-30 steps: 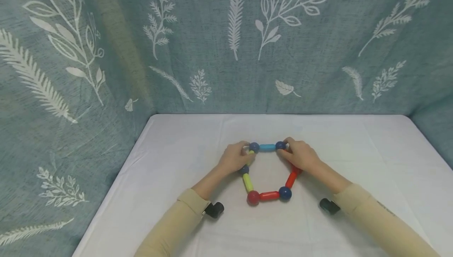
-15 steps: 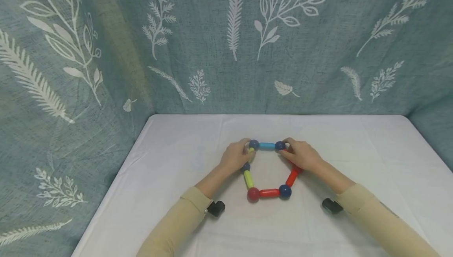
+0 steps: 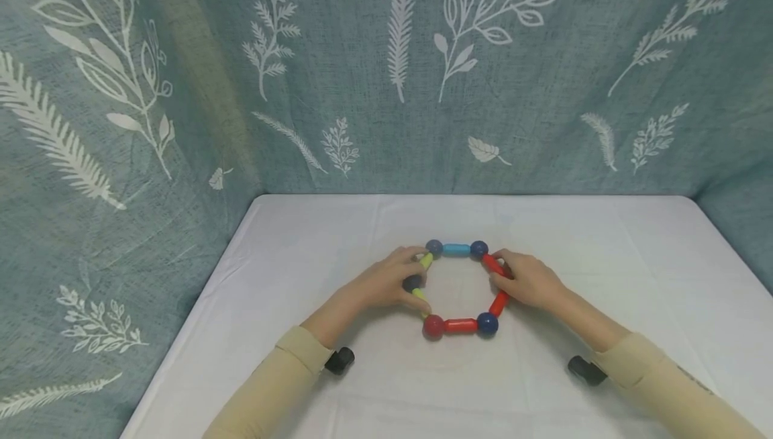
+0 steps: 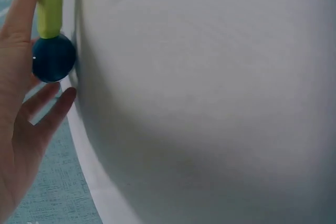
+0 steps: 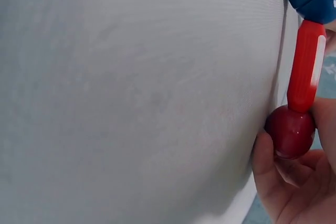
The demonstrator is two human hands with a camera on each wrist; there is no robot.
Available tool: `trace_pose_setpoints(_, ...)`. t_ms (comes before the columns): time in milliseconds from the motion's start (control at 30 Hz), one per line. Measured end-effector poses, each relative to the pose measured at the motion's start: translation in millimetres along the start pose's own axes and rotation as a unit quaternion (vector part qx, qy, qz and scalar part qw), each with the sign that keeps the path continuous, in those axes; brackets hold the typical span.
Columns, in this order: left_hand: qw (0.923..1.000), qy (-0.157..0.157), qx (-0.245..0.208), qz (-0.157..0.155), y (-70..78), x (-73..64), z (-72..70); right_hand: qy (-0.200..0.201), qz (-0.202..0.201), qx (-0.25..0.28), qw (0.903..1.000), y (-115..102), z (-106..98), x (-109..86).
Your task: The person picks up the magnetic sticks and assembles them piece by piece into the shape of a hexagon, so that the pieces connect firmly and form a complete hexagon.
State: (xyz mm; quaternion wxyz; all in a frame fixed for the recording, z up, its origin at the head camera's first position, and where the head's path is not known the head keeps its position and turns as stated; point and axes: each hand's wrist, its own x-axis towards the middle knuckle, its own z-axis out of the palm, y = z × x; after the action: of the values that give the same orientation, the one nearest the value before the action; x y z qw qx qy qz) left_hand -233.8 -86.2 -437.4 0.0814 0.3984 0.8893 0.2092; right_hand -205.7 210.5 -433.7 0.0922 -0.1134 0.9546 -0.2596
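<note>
A six-sided ring of magnetic building sticks and balls (image 3: 461,325) lies flat on the white table. My left hand (image 3: 386,280) spans its left corner, thumb and fingers spread around a blue ball (image 4: 54,59). A yellow-green stick (image 4: 50,9) runs from that ball beside the thumb. At the opposite corner my right hand (image 3: 531,280) pinches a dark red ball (image 5: 291,131), joined to a red stick (image 5: 306,66). A light blue stick (image 3: 456,250) links two blue balls on the far side; nearer stand a red ball (image 3: 433,326) and a blue ball (image 3: 487,323).
White cloth covers the table (image 3: 543,224). Behind and to the left hangs a blue-green curtain (image 3: 362,76) with white leaf prints. Black wrist cameras (image 3: 340,361) sit beneath both beige sleeves (image 3: 272,385).
Both hands have left the far blue balls and come nearer along the ring, to its left and right corners. The near side has shifted slightly away from me, flattening the ring.
</note>
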Motion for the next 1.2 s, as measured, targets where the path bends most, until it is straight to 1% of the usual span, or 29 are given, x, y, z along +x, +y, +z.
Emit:
trace_pose_setpoints(133, 0.9999, 0.009, -0.005, 0.014, -0.6, -2.6, 1.1, 0.005, -0.010, 0.002, 0.9999, 3.1, -1.8, -3.3)
trace_pose_setpoints(267, 0.9998, 0.003, -0.009, 0.017, -1.3, -6.9, 0.6, 0.015, -0.030, -0.005, 0.9994, 4.7, -3.9, -9.8)
trace_pose_setpoints(333, 0.9997, 0.003, -0.019, 0.017, -1.6, -8.3, 0.8, 0.013, -0.036, -0.003, 0.9993, 5.2, -4.6, -12.6)
trace_pose_setpoints(500, 0.9985, 0.016, -0.052, 0.012, 0.2, -9.4, 3.5, -0.003, -0.039, 0.028, 0.9988, 5.7, -6.1, -15.6)
trace_pose_setpoints(600, 0.9983, 0.017, -0.055, -0.001, 3.3, -9.8, 5.9, -0.001, -0.040, 0.036, 0.9986, 7.7, -6.7, -16.1)
trace_pose_setpoints(733, 0.9980, 0.017, -0.056, -0.023, 8.5, -10.5, 7.1, 0.008, -0.055, 0.034, 0.9979, 10.4, -7.5, -16.7)
trace_pose_setpoints(900, 0.9977, 0.020, -0.057, -0.031, 12.7, -8.8, 6.6, 0.021, -0.065, 0.030, 0.9972, 12.9, -7.7, -16.2)
trace_pose_setpoints(967, 0.9974, 0.019, -0.061, -0.032, 13.2, -8.1, 6.2, 0.025, -0.064, 0.029, 0.9972, 13.8, -7.4, -15.9)
trace_pose_setpoints(1067, 0.9966, 0.008, -0.071, -0.041, 12.7, -7.5, 5.4, 0.028, -0.060, 0.024, 0.9975, 14.7, -6.8, -15.9)
trace_pose_setpoints(1133, 0.9960, 0.002, -0.078, -0.043, 11.6, -7.4, 4.5, 0.032, -0.051, 0.021, 0.9979, 14.7, -6.8, -16.7)
trace_pose_setpoints(1200, 0.9958, 0.008, -0.075, -0.053, 10.3, -6.9, 2.8, 0.044, -0.038, 0.019, 0.9981, 14.7, -7.8, -18.0)
